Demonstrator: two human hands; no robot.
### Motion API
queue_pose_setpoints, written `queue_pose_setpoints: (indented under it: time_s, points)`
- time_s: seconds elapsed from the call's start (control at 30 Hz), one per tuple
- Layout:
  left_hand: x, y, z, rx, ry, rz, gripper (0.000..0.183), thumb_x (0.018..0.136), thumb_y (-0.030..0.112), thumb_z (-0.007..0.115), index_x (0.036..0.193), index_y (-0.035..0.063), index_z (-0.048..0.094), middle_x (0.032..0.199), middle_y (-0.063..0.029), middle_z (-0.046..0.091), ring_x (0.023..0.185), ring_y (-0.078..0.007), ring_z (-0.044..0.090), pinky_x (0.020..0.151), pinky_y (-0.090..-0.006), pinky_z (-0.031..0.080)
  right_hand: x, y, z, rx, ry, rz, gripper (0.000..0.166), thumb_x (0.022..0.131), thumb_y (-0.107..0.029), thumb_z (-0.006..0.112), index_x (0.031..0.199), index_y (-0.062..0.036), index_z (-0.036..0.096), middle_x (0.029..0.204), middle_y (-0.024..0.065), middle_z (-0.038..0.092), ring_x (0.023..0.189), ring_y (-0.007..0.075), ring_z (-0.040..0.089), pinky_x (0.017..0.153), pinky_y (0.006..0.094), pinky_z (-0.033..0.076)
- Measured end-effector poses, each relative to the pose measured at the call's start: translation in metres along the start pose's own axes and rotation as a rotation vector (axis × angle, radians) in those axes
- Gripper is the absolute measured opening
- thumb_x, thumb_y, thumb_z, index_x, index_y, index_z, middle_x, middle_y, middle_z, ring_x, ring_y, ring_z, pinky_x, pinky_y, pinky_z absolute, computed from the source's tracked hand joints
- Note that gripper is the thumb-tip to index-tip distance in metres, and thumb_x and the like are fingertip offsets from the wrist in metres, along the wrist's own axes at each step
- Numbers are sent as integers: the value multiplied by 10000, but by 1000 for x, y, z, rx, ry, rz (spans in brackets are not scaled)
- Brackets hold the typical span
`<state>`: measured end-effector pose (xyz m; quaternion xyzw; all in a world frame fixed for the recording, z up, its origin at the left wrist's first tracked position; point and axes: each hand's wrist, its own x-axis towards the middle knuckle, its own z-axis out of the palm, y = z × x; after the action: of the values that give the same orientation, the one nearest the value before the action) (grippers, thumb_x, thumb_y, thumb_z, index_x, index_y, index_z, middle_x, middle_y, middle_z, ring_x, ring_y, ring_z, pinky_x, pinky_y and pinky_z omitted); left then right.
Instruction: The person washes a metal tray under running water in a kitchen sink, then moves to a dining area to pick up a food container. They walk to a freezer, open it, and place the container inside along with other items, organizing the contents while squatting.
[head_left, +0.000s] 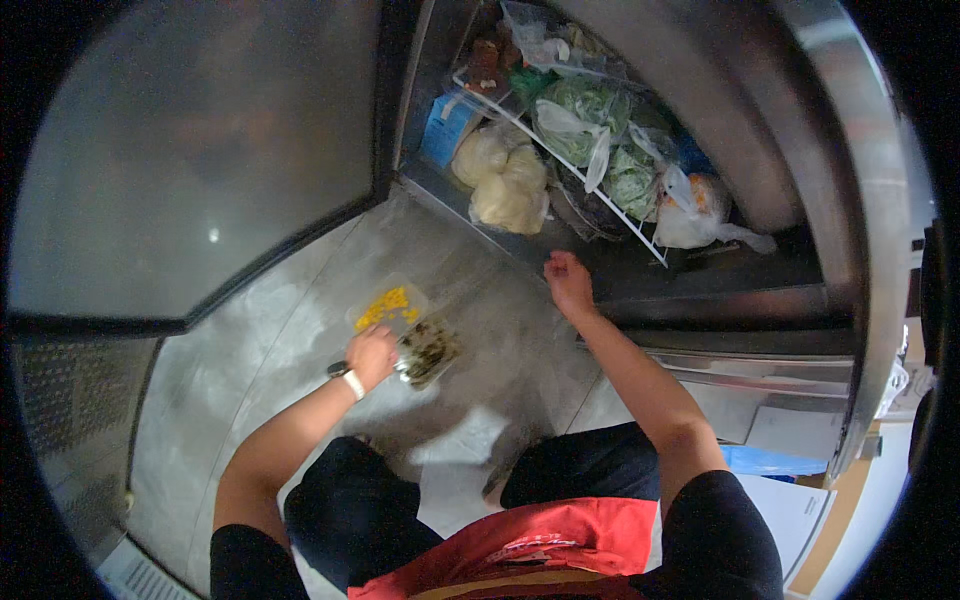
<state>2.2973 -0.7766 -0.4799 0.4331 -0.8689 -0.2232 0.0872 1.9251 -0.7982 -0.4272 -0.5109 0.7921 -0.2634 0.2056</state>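
On the grey floor lies a clear container with yellow pieces of food (388, 306), partly behind my left hand (373, 355). Beside it is a second clear container of dark green-brown food (430, 352). My left hand is at the near edges of both, wearing a dark watch and a white band on the wrist; its fingertips are hidden, so its grip does not show. My right hand (570, 285), fingers curled and nothing visible in it, is at the front edge of the open refrigerator's floor (517, 251), short of the bags of pale food (510, 184).
A white wire shelf (555, 154) holds bagged leafy greens (585, 120) and a knotted bag with something orange (694, 210). A blue box (448, 127) stands at the compartment's left. The open refrigerator door (202, 165) spans the left. My knees (352, 510) are close to the containers.
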Motion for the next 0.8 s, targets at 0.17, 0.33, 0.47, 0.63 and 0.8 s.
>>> queue_pose_setpoints:
  time_s: [0.17, 0.33, 0.47, 0.63, 0.8]
  points:
    - [-45, -60, 59, 22, 156, 35, 145, 662, 106, 614, 782, 29, 587, 891, -123, 563, 921, -300, 541, 792, -397, 468, 92, 32, 16, 1274, 379, 707, 220, 910, -197, 450, 1036, -18, 472, 950, 146, 543, 866, 312, 572, 756, 455, 526]
    - [-119, -88, 70, -59, 74, -160, 118, 685, 123, 601, 745, 34, 550, 805, -124, 519, 833, -319, 516, 709, -424, 460, 122, 46, 1, 1687, 332, 654, 303, 919, -189, 388, 1135, 24, 385, 1140, 217, 435, 1067, 392, 470, 837, 521, 500]
    - [-143, -104, 87, -64, 150, -174, 81, 719, 119, 556, 710, 48, 517, 777, -117, 497, 784, -318, 501, 650, -434, 447, 139, 73, -41, 1919, 223, 794, 522, 880, -122, 369, 1360, 2, 206, 1443, 249, 23, 1235, 466, 318, 874, 487, 506]
    - [-154, -113, 97, -55, 199, -213, 71, 708, 99, 559, 719, 46, 514, 788, -118, 498, 772, -319, 505, 646, -428, 450, 106, 47, -38, 1734, 274, 509, 483, 860, -114, 412, 1302, 40, 293, 1366, 256, 281, 1221, 461, 341, 837, 397, 548]
    - [-160, -119, 97, -12, 222, -260, 73, 691, 68, 579, 734, 48, 523, 805, -109, 508, 782, -313, 514, 661, -422, 455, 19, 6, -30, 1450, 149, 381, 377, 812, -54, 499, 1152, 86, 415, 1161, 197, 492, 1099, 385, 467, 864, 357, 533]
